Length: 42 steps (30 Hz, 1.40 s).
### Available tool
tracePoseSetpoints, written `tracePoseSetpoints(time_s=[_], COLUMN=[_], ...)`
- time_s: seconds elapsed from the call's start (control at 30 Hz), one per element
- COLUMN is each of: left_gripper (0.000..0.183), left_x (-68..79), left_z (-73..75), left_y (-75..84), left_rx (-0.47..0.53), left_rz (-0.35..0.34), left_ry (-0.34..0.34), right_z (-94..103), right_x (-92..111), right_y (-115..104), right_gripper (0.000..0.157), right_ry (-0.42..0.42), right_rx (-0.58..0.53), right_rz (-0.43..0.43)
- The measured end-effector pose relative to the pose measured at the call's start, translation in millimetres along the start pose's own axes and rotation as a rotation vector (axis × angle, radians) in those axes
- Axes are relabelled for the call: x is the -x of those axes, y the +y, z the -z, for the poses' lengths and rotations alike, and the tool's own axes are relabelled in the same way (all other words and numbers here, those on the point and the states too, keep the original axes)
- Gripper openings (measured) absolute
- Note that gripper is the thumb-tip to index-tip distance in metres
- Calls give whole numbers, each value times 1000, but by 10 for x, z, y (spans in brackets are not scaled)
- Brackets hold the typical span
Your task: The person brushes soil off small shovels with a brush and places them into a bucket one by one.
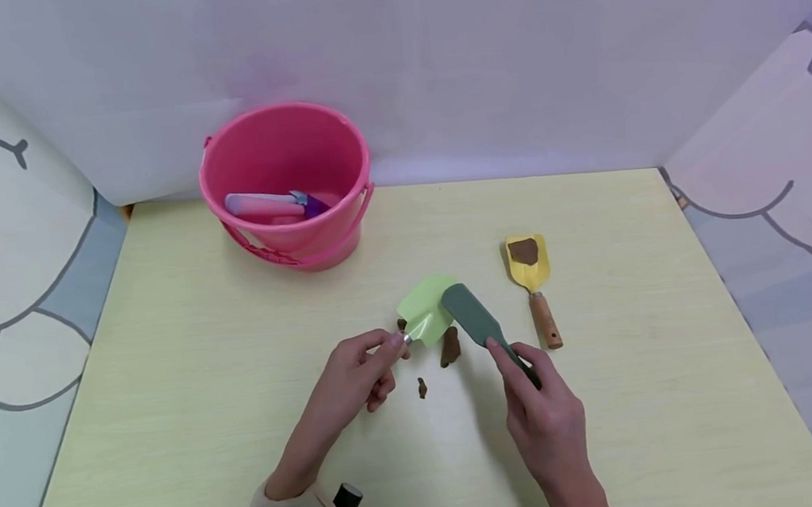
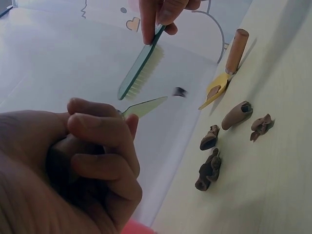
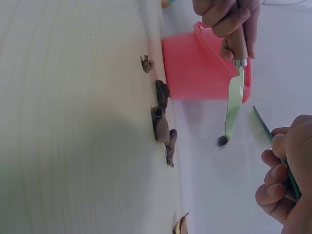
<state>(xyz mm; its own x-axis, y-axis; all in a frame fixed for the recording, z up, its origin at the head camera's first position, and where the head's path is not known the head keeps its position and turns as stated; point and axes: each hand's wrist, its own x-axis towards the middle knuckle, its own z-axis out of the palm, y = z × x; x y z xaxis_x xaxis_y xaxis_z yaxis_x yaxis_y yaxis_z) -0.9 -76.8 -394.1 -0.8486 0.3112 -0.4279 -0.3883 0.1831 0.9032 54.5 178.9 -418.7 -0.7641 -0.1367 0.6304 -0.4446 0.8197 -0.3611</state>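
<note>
Left hand [image 1: 361, 372] curled round the wooden handle [image 3: 238, 45] of the shovel [image 1: 426, 306], right hand [image 1: 548, 425] gripping the brush [image 1: 474, 317], both tools above the worktop [image 1: 195, 397], probably light, stiff, best held there.

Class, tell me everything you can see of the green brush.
The brush has a smooth, dark green, plastic-looking back with a rounded end, narrowing to a slim handle. Pale bristles line its underside. The right hand grips the handle, hiding part of it. The brush is held tilted above the table; from the head view its end overlaps the light green shovel, but the right wrist view shows a gap between them.
</note>
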Motion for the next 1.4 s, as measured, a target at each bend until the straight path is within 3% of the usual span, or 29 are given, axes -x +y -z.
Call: tracePoseSetpoints(time_s=[0.17,0.33,0.43,0.5,0.63,0.83,1.07,1.27,1.4], left_gripper=[49,48,48,48,45,36,27,33,32], left_x=[-5,-3,4,11,27,100,266,430,505], left_z=[-4,-5,-3,2,18,90,203,311,395], left_y=[-1,1,8,12,20,84,248,459,555], left_rx=[1,-2,-4,-5,-7,-63,-275,-420,-522], left_rz=[0,3,3,3,10,7,-80,-124,-221], left_ry=[-4,-1,-2,-1,13,68,220,388,514], right_z=[-31,-67,-68,-63,-57,-35,0,-3,-4], right_x=[13,32,33,28,15,13,39,78,92], right_y=[-19,-45,-32,-11,35,81,91,107,111], right_gripper=[36,40,35,40,68,72,68,62,64], right_ry=[2,-15,-20,-22,-15,-5,-41,-85,-94], right_rx=[-32,-46,-43,-35,-21,1,-10,-22,-32], right_rz=[23,41,27,18,8,-18,-64,-102,-111])
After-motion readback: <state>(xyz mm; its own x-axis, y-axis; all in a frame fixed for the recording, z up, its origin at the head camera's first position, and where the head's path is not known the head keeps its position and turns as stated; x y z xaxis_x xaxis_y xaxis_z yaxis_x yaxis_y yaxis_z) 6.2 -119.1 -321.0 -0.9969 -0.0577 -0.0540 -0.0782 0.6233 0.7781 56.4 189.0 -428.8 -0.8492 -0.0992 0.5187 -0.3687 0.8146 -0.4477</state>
